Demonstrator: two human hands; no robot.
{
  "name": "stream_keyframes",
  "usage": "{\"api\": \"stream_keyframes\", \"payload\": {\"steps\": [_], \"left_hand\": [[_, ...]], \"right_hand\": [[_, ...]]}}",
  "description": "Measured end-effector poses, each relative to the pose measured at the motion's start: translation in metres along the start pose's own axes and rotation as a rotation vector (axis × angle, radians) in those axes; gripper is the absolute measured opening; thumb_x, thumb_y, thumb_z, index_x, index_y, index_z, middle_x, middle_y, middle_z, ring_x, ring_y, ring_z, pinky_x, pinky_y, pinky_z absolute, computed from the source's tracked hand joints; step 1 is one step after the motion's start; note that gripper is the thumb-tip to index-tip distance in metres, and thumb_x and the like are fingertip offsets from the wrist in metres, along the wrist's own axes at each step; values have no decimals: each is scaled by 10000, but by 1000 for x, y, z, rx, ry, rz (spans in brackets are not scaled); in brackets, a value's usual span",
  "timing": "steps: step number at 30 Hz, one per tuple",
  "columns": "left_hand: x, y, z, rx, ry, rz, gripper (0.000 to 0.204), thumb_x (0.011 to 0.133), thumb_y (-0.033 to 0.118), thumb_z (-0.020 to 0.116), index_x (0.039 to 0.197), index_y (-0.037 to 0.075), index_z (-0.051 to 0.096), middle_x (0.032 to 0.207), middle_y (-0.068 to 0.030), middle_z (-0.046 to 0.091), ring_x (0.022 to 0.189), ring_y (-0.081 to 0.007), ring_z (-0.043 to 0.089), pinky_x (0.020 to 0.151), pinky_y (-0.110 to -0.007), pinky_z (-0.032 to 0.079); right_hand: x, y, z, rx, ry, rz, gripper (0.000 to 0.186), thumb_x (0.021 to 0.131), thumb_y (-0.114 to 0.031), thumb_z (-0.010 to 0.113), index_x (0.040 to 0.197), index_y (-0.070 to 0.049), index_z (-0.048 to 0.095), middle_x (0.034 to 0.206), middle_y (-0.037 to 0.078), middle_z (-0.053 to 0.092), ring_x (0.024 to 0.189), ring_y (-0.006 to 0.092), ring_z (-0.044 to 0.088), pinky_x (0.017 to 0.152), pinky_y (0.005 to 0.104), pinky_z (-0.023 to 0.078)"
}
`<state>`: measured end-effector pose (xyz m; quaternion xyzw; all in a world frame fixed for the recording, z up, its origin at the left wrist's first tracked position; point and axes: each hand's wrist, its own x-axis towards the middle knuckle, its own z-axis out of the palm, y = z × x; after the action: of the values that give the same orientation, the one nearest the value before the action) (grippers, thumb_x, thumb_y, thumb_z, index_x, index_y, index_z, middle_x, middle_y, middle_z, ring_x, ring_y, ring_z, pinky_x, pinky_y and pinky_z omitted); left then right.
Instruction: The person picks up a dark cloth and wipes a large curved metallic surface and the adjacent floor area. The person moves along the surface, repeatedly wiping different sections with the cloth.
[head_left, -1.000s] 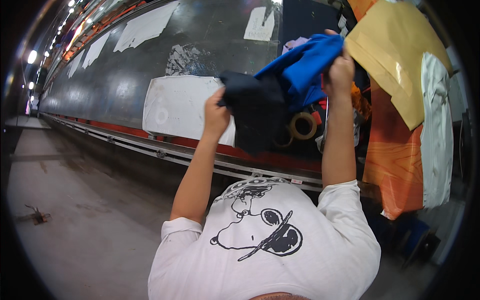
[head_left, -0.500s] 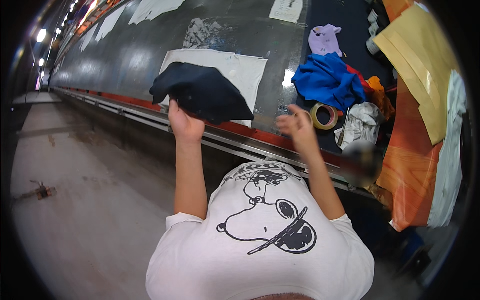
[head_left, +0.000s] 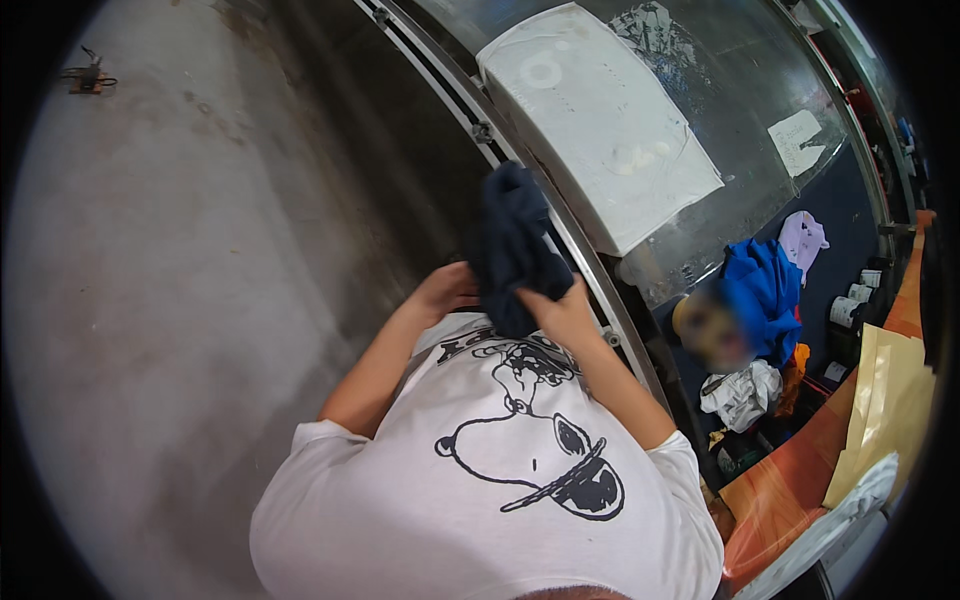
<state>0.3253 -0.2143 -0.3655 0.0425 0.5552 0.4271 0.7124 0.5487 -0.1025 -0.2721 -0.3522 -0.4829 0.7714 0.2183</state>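
Observation:
A bunched dark navy cloth (head_left: 512, 235) is held up in front of my chest, at the near edge of the long table. My right hand (head_left: 562, 315) grips its lower right side, thumb in front and the other fingers partly hidden. On the opposite side, my left hand (head_left: 448, 290) has its fingers curled against the cloth's left edge, the tips going behind it. Just beyond the cloth, a white fabric sheet (head_left: 610, 130) lies flat on the dark table top (head_left: 690, 240), with faint round marks on it.
A metal rail (head_left: 600, 290) runs along the table's near edge. To the right lie blue cloth (head_left: 765, 300), a small lilac garment piece (head_left: 802, 240), a crumpled white cloth (head_left: 742, 393), several small containers (head_left: 848, 310) and tan paper (head_left: 890, 400). Concrete floor (head_left: 200, 300) extends at left.
My view has turned leftward. The dark cloth has come off the white sheet, toward my body, and is now bunched. My right hand has moved from beside the tape roll onto the cloth.

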Motion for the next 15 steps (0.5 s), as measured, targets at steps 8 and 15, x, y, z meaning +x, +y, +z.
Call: {"api": "stream_keyframes", "payload": {"steps": [8,15], "left_hand": [[50,-121,-309,773,599,139,422,979,411,663,1112,12,700,973,-126,745,862,-230,694,776,-383,541],[59,-87,-372,681,589,-21,464,992,418,630,1086,-32,694,942,-182,744,890,-312,718,797,-403,531]], "right_hand": [[124,119,94,22,237,251,289,872,-66,726,1135,51,701,1030,90,742,896,174,681,831,319,540],[76,239,30,-272,1182,269,383,916,-67,674,1255,105,624,1210,151,698,1060,233,679,928,359,531]]}}
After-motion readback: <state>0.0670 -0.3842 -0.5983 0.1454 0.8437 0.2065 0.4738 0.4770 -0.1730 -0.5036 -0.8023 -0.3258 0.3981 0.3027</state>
